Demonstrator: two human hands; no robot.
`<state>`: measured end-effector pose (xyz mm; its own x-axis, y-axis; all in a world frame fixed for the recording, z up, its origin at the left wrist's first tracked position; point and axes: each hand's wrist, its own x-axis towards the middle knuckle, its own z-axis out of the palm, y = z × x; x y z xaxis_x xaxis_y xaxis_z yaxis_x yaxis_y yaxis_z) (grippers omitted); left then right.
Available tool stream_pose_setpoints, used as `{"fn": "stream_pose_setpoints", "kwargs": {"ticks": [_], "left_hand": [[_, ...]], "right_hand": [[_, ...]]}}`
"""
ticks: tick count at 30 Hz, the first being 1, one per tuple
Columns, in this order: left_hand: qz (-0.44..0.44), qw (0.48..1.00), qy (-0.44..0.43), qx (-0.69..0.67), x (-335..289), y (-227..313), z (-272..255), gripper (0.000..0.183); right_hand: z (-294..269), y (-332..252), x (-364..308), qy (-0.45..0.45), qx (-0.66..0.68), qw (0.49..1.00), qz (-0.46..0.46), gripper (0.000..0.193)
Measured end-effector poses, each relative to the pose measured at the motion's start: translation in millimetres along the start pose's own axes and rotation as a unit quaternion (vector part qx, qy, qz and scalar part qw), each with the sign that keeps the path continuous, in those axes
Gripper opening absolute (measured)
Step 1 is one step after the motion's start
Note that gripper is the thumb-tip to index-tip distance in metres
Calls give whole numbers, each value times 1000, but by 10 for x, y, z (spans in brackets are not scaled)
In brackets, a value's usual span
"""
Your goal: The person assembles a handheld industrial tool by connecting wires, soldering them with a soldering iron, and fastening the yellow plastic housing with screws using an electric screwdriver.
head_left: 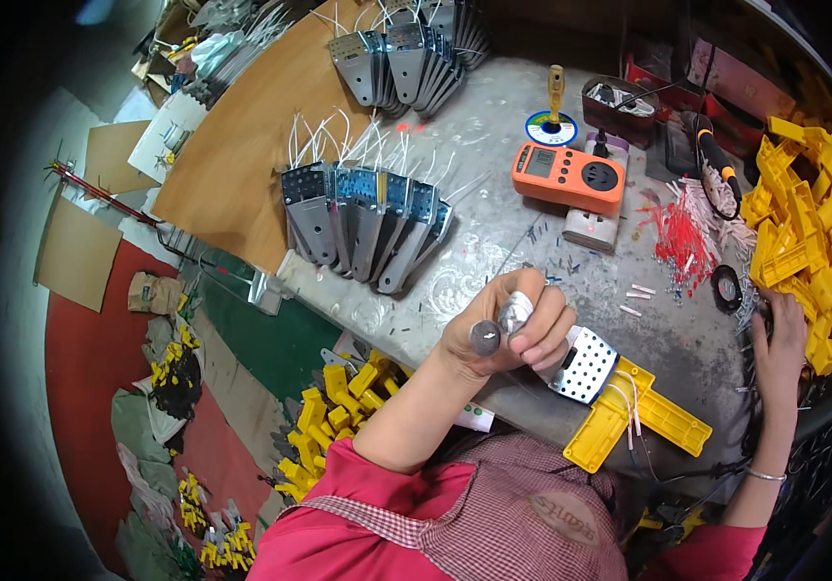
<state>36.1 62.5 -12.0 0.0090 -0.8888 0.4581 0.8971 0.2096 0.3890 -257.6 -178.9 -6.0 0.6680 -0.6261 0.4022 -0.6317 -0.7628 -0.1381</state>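
My left hand (518, 324) is closed around a tool with a dark round end (485, 337) and a silvery-white rounded part (515, 312); its exact kind is hidden by the fingers. Just below that hand lies a yellow plastic handle shell (619, 416) at the table's near edge. A perforated metal plate (586, 368) is joined to it, and white wires (632, 407) run over the shell. Far to the right, my right hand (782, 344) reaches flat with its fingers apart, beside the heap of yellow plastic handle parts (808, 261) and small dark pieces; nothing shows in it.
Stacks of metal plates with white wires (363, 223) stand at the left and back. An orange meter (568, 177), a solder reel (552, 128), red sleeves (682, 237) and a black tape ring (726, 289) lie on the grey table (493, 232). More yellow parts (338, 412) sit below its edge.
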Motion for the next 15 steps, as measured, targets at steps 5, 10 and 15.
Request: {"fn": "stream_pose_setpoints", "kwargs": {"ticks": [5,10,15], "left_hand": [[18,999,-7,-27,-22,76,-11,39],[-2,999,32,10,-88,117,-1,40],[2,994,82,69,-207,116,24,42]], "right_hand": [[-187,-320,9,7,0,1000,-7,38],[-600,-828,-94,-2,100,995,-25,35],[-706,-1165,-200,-16,150,987,-57,32]]}}
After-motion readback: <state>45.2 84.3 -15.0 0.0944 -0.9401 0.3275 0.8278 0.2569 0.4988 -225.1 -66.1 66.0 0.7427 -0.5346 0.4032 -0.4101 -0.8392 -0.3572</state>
